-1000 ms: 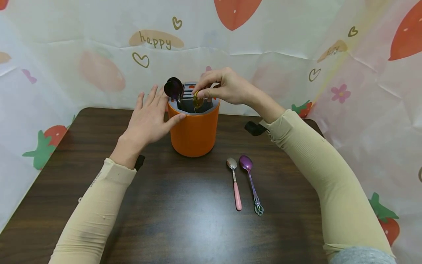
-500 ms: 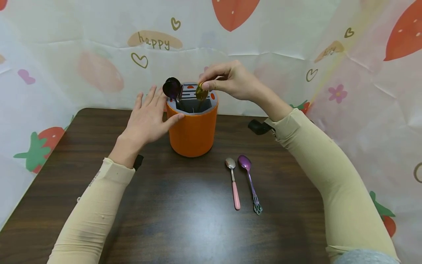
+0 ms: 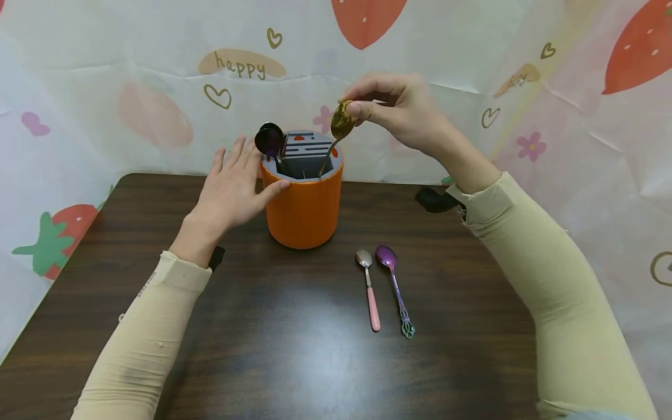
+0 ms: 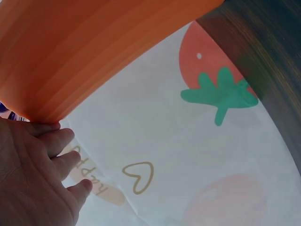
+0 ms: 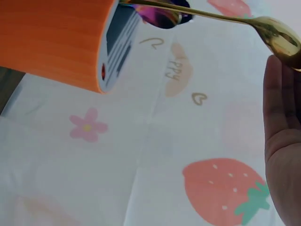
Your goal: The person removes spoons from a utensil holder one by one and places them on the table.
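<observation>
My right hand (image 3: 406, 114) pinches a gold spoon (image 3: 342, 122) by its bowl, above the orange utensil holder (image 3: 303, 213). The spoon's handle slants down into the holder's front compartment, where its lower end is hidden. Straight fingers of my left hand (image 3: 228, 192) lie along the holder's left side, with the thumb at the front rim. In the left wrist view, fingertips (image 4: 54, 127) meet the orange wall. A dark purple spoon (image 3: 269, 140) leans inside the holder at the left; its shiny bowl (image 5: 160, 16) also shows in the right wrist view.
A small spoon with a pink handle (image 3: 373, 309) and a purple spoon (image 3: 387, 256) lie side by side on the dark wooden table (image 3: 252, 326), right of centre. The holder's grey top has slots (image 3: 306, 150). Behind the table hangs a strawberry-print cloth (image 3: 157, 35).
My right hand has risen and moved right, drawing the gold spoon upward, so more of its handle shows above the rim. My left hand stays against the holder.
</observation>
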{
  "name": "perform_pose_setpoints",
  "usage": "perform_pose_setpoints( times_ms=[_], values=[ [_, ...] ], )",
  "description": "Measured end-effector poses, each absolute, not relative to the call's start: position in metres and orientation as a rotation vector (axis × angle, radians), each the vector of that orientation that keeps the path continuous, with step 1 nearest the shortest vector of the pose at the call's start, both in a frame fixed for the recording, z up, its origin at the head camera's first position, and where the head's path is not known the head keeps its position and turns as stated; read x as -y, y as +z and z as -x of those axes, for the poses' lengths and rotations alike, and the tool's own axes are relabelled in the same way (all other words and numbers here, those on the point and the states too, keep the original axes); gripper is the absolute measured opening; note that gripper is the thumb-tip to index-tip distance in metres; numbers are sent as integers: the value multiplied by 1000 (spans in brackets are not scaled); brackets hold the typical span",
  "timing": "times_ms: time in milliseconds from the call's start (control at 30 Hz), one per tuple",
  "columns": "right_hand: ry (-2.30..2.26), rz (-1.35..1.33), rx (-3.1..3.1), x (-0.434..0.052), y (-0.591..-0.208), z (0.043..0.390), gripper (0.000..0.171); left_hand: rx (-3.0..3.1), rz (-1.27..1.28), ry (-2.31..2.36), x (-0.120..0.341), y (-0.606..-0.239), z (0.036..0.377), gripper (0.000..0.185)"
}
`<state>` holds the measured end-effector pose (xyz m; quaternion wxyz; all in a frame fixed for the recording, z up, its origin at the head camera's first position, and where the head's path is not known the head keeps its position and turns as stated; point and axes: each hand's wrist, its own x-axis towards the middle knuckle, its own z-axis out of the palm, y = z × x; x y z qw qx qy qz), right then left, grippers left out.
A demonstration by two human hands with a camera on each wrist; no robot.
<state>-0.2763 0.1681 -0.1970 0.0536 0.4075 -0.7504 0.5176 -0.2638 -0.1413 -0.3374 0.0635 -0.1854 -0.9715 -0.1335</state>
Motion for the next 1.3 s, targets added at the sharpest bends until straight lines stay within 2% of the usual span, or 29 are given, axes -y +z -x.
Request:
perform_pose_setpoints(
  times_ms=[267,467,700,1000,1300],
  values=[
    [1726,-1271,2031,-195,-185,263,13,2916,580,-422,142,-337,265,100],
    [1792,-1268,1963,-218,-177,252,29,2894,607,-457,143,-335,266,99],
    [1850,-1146,2011,-242,-177,239,20,2876,614,-488,150,-335,267,98],
    [1876,-884,2239,-280,-203,216,13,2850,628,-501,152,-337,267,96],
    [1766,-723,2489,-314,-246,202,16,2857,621,-497,152,-337,267,97]
  ],
)
